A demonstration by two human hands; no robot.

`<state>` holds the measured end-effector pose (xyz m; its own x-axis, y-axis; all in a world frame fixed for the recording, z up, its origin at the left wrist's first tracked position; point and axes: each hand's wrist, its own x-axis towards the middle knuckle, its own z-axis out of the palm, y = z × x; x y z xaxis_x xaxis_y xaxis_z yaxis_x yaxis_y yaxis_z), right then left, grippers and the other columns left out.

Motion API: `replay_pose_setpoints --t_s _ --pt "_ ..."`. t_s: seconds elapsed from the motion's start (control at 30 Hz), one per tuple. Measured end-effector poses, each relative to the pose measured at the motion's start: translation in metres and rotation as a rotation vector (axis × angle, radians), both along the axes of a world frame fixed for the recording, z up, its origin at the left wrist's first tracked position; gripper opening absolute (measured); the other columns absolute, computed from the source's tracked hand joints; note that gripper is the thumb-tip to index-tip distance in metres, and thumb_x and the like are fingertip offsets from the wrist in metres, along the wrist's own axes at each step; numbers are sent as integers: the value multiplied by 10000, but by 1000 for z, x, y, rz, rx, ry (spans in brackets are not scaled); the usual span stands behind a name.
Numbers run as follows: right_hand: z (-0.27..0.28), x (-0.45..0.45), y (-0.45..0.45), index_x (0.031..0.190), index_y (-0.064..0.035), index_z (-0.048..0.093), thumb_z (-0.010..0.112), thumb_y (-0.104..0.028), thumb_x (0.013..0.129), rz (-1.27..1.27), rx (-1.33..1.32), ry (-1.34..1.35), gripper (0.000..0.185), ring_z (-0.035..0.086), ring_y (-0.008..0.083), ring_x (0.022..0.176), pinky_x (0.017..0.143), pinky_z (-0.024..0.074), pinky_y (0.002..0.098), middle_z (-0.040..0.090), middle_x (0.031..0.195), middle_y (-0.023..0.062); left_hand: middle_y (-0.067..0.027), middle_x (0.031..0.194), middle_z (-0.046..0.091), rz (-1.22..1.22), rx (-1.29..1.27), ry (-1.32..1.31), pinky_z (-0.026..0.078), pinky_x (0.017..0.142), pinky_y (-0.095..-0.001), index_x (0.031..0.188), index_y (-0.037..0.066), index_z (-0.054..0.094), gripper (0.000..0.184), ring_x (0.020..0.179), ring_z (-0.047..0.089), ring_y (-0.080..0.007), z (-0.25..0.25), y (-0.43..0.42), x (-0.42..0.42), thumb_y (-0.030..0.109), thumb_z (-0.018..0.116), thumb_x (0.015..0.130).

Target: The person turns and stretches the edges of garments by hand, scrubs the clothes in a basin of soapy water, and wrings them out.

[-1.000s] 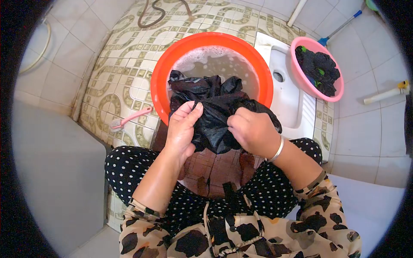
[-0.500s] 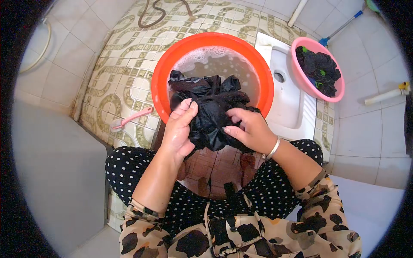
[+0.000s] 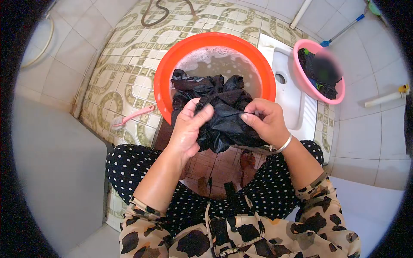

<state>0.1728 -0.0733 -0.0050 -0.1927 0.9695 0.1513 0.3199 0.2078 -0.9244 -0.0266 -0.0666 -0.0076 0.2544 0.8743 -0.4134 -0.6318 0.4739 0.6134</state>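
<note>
A wet black garment [image 3: 226,120] hangs bunched over the near rim of an orange basin [image 3: 161,92]; its exact kind I cannot make out. Murky, sudsy water [image 3: 223,64] fills the basin behind it. My left hand [image 3: 189,124] grips the cloth on its left side, thumb on top. On the right, my right hand [image 3: 269,120] pinches a fold between thumb and fingers, pulling it taut. A silver bracelet [image 3: 282,144] circles my right wrist. Part of the garment lies inside the basin.
A pink basin [image 3: 299,79] of dark clothes stands at the right on the white squat toilet [image 3: 286,107]. On the tiled floor lie a pink scrub brush [image 3: 133,116] and, farther back, a hose [image 3: 161,19]. A grey panel [image 3: 60,172] stands at the left.
Both hands have shifted slightly right. My right hand has gone from resting on the cloth with curled fingers to pinching a fold and drawing it out to the right.
</note>
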Motion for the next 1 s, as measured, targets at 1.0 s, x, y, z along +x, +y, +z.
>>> replay_pose_setpoints --t_s 1.0 --pt "7 17 14 615 -26 556 618 -166 749 119 -195 93 203 431 62 538 497 341 232 494 557 -12 -65 959 611 -176 186 303 490 779 -325 1077 27 520 528 841 598 -175 -2 -1 -3 -62 715 594"
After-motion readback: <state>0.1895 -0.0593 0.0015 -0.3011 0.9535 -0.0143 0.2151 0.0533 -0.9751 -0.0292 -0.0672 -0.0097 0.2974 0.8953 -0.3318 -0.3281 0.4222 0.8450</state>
